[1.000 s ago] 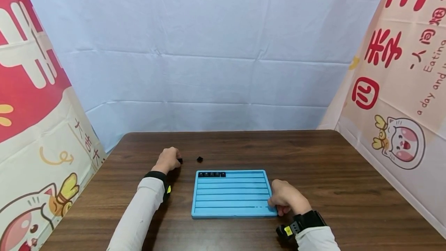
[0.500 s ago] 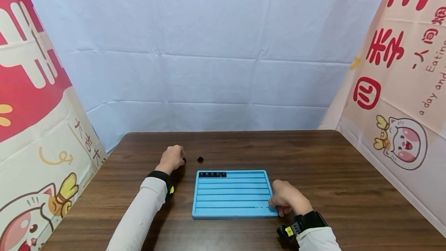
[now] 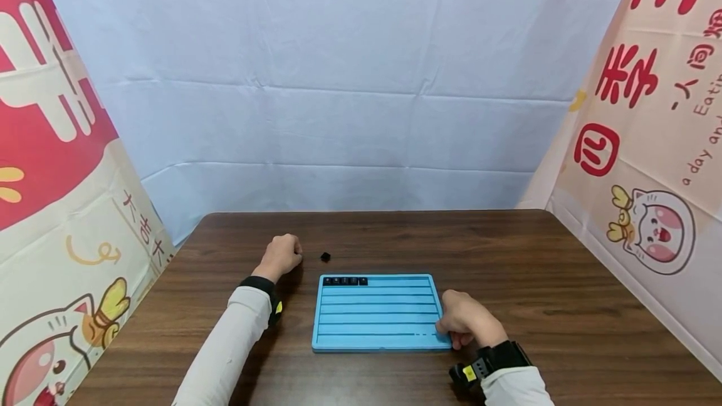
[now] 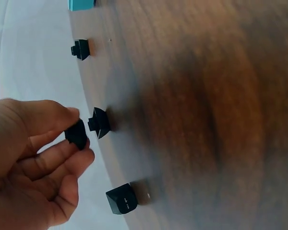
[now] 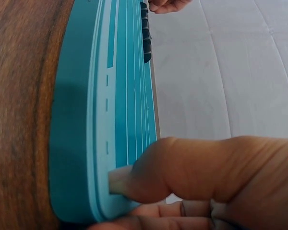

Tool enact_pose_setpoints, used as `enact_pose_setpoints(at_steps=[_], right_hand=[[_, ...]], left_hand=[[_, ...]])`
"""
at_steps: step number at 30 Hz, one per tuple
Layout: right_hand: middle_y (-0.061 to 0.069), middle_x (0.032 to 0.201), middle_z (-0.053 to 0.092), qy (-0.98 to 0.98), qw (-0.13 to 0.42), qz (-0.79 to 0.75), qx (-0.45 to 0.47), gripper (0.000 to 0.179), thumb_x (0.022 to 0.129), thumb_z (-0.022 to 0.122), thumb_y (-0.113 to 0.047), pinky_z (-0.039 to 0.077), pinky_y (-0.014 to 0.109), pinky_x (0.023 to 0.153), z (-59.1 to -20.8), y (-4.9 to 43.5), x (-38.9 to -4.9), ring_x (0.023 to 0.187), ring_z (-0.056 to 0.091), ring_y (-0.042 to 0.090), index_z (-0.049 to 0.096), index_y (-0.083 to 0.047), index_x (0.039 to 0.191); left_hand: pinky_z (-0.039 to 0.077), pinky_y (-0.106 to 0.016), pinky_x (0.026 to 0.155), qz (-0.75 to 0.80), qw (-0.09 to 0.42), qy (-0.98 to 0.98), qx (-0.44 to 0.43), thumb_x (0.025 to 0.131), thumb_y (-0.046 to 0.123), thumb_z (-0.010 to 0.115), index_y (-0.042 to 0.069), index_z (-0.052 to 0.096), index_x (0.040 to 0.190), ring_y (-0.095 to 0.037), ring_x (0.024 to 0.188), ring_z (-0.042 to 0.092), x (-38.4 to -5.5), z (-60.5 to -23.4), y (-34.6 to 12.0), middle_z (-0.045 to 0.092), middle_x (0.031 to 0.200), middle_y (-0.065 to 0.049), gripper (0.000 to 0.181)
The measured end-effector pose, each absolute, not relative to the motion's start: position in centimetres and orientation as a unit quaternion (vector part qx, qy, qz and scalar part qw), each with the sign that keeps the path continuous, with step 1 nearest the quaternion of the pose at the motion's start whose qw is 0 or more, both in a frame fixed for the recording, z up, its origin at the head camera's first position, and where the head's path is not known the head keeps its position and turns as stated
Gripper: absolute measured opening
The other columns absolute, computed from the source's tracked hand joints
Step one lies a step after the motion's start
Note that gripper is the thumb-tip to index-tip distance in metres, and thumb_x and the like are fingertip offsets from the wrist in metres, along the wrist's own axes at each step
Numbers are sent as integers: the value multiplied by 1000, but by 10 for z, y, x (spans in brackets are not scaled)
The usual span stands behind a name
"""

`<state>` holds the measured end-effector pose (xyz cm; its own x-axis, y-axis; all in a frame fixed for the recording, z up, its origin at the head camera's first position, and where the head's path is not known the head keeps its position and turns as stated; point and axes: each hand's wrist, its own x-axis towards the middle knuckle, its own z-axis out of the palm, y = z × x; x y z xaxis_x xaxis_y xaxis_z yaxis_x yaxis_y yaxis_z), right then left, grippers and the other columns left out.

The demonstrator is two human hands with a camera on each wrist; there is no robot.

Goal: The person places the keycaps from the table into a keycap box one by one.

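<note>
My left hand is at the far left of the table, pinching a black keycap between thumb and fingers, just off the tabletop. Near it in the left wrist view are three loose keycaps: one right beside the fingertips, one lower down with white marks, and a further one. A blue slotted keycap tray lies in the middle, with a short row of black keycaps in its top left slot. My right hand grips the tray's near right corner, thumb on top.
A brown wooden table carries everything. In the head view one loose keycap lies between my left hand and the tray's far edge. A pale cloth hangs behind the table, and printed cloths flank it.
My left hand has shifted slightly right, and the keycap seen at its fingertips in the head view is now hidden. My right hand and the tray stay in place.
</note>
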<state>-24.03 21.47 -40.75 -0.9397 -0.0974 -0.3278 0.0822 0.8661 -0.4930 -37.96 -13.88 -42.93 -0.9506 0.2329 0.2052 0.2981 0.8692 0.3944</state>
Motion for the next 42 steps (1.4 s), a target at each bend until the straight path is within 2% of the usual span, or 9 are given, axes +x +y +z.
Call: enact_pose_setpoints(at_steps=[5,8,12,20,25,28,30,35,42], right_hand=[[8,43,54,952,162,-258,-15,19,77,64,2,41,24,37,-408,215,-239,36,52,15,58,0,59],[8,43,54,953,161,-256,-14,19,77,64,2,41,24,37,-408,215,-239,37,52,15,58,0,59],[8,43,54,954,162,-253,-16,20,77,64,2,41,25,37,-408,215,-239,37,53,15,58,0,58],[8,43,54,954,163,-252,-16,20,77,64,2,41,24,37,-408,216,-239,37,52,15,58,0,58],[7,43,54,954,162,-251,-14,20,77,64,1,41,24,37,-408,216,-239,37,52,15,58,0,58],[7,43,54,955,161,-250,-15,21,77,64,1,41,24,37,-408,215,-239,37,52,15,58,0,58],[7,43,54,955,161,-250,-15,21,77,64,1,41,25,37,-408,216,-238,37,52,15,58,0,58],[7,44,54,954,166,-248,-11,18,77,64,1,42,24,38,-409,215,-238,38,53,14,57,0,60],[7,44,54,954,169,-249,-10,18,77,64,1,43,26,38,-408,215,-239,38,54,15,57,0,61]], left_hand=[[43,-33,58,-233,69,-957,-160,90,3,59,7,62,82,-16,62,49,-379,-433,-139,55,75,-3,9],[44,-35,62,-255,77,-950,-164,91,4,57,3,65,90,-19,66,52,-379,-433,-140,59,81,-5,8],[46,-37,67,-290,80,-938,-169,94,3,52,-2,64,103,-21,76,56,-378,-431,-142,61,89,-9,16],[47,-39,73,-397,16,-904,-159,98,2,43,-5,61,109,-24,77,60,-378,-428,-146,59,94,-14,22],[45,-41,78,-441,-19,-885,-146,98,1,40,-5,59,113,-24,82,61,-380,-429,-148,58,104,-13,25],[44,-42,82,-466,-37,-873,-140,96,-1,42,-5,57,116,-26,86,60,-380,-430,-148,57,108,-14,26],[44,-42,82,-471,-38,-870,-139,94,-2,47,-4,57,117,-26,89,59,-379,-430,-147,56,108,-14,26],[45,-38,76,-455,-21,-879,-144,87,-3,60,-3,58,116,-23,87,54,-376,-432,-147,57,103,-11,29],[44,-35,70,-462,-18,-875,-147,87,-2,61,-2,59,112,-21,81,55,-375,-433,-147,57,98,-10,25]])
